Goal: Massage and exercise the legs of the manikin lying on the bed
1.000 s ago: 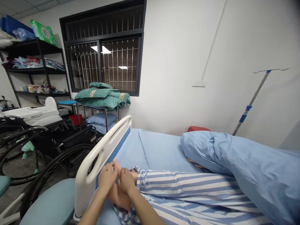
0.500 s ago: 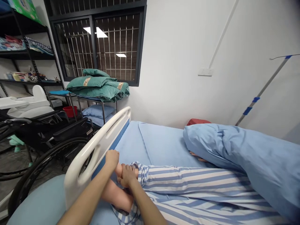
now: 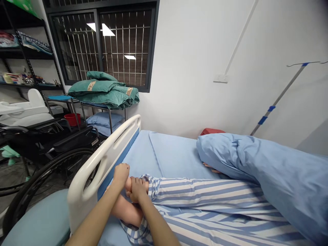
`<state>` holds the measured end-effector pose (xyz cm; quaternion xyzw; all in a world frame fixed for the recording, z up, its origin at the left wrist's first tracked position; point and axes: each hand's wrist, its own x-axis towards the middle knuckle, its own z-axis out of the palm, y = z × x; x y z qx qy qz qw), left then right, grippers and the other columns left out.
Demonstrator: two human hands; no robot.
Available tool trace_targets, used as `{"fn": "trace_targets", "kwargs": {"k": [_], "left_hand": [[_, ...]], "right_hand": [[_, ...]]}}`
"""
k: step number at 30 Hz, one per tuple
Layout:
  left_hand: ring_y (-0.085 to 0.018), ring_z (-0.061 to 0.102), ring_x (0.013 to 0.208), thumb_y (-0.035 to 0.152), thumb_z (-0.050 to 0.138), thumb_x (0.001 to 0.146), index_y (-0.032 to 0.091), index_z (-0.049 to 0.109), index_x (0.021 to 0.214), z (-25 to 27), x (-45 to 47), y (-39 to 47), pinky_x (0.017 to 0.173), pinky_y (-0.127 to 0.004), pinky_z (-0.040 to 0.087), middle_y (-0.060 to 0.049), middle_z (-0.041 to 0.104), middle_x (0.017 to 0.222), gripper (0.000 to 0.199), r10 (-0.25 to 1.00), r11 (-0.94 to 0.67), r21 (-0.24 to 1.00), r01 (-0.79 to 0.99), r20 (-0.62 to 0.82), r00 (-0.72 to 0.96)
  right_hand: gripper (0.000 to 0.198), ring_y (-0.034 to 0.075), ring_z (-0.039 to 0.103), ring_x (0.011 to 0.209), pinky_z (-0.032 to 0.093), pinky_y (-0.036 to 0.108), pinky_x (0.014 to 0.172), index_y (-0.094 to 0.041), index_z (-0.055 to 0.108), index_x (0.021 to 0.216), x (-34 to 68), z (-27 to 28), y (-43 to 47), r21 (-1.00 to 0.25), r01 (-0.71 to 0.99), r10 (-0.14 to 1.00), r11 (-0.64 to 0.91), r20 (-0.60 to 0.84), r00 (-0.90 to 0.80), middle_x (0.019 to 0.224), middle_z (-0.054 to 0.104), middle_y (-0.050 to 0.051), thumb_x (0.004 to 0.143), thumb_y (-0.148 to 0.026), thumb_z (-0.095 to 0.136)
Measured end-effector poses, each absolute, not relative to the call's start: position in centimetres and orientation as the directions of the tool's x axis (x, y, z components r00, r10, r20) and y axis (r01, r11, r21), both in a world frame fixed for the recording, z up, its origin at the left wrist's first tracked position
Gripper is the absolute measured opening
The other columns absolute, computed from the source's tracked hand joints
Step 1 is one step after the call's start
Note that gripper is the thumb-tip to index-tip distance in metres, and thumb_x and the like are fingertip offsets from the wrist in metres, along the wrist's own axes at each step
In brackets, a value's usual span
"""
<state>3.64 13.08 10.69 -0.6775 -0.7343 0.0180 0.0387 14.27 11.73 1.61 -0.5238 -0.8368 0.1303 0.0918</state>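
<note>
A figure in blue-and-white striped trousers (image 3: 200, 191) lies on the bed, its lower legs bare below the cuffs. My left hand (image 3: 121, 173) is closed around the front of the far foot, near the footboard; the toes are hidden under it. My right hand (image 3: 138, 189) wraps the ankle (image 3: 147, 186) of that same leg, just below the bunched cuff. Closer to me, the other bare leg (image 3: 125, 210) lies beneath my forearms, its foot partly hidden behind my left forearm.
A white footboard (image 3: 84, 184) stands close on the left, with a wheelchair (image 3: 64, 150) beyond it. A blue quilt (image 3: 238, 150) covers the figure's upper part, a hand (image 3: 211, 168) showing at its edge. An IV pole (image 3: 278, 99) stands at right; green bedding (image 3: 107, 92) lies on a rack.
The view has shifted slightly, so the room sits a little further left and higher. Both hands keep their hold on the foot and ankle, with little visible movement.
</note>
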Motion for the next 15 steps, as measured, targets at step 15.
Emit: {"fn": "trace_targets", "kwargs": {"k": [15], "left_hand": [[-0.026,0.062,0.088,0.012,0.031,0.081,0.0,0.053,0.109,11.5,1.6,10.6,0.074,-0.034,0.046,-0.022,0.063,0.095,0.037,0.996,0.083,-0.012,0.996,-0.016,-0.083]], "right_hand": [[0.066,0.031,0.044,0.106,0.023,0.044,0.094,-0.015,0.038,0.125,14.7,1.5,11.5,-0.325,0.827,0.879,0.459,0.032,-0.476,0.115,0.05,0.015,0.065,-0.035,0.055]]}}
